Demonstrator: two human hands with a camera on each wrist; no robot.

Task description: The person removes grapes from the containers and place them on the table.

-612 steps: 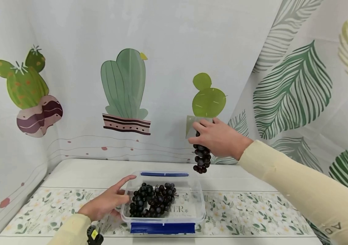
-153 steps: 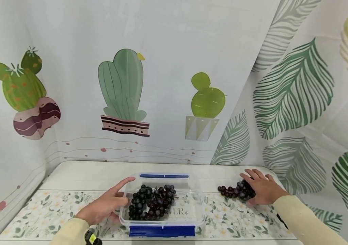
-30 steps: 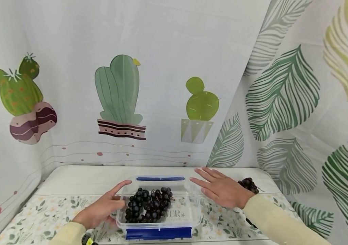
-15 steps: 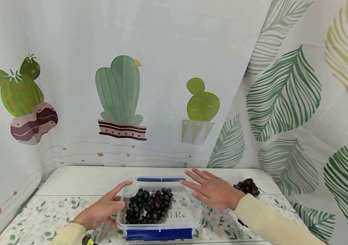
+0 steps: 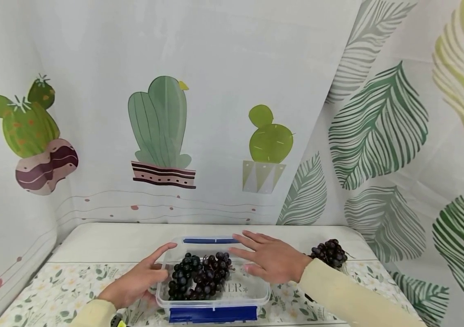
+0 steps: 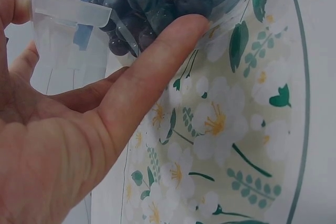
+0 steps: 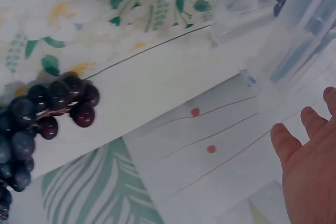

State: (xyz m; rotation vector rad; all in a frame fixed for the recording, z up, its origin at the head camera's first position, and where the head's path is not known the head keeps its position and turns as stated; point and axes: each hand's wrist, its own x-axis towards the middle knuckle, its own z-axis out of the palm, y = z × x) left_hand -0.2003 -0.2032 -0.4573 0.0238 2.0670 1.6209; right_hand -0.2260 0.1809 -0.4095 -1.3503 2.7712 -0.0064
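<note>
My left hand (image 5: pixel 135 281) rests against the clear box (image 5: pixel 236 300) at nine o'clock, thumb apart from the fingers, touching rather than clamping. My right hand (image 5: pixel 270 259) hangs by its two o'clock corner, fingers straight and slightly spread, holding nothing. Dark grapes (image 5: pixel 206 278) lie in the box's nine o'clock half; a loose bunch (image 5: pixel 331 252) lies outside near three o'clock – partly behind my right sleeve (image 5: pixel 338 293). That sleeve could brush the bunch and shake berries off. A bump from my right fingers might skid the smooth plastic across the printed cloth (image 5: pixel 76 281). The berries are round and glossy – likely quick to roll.
</note>
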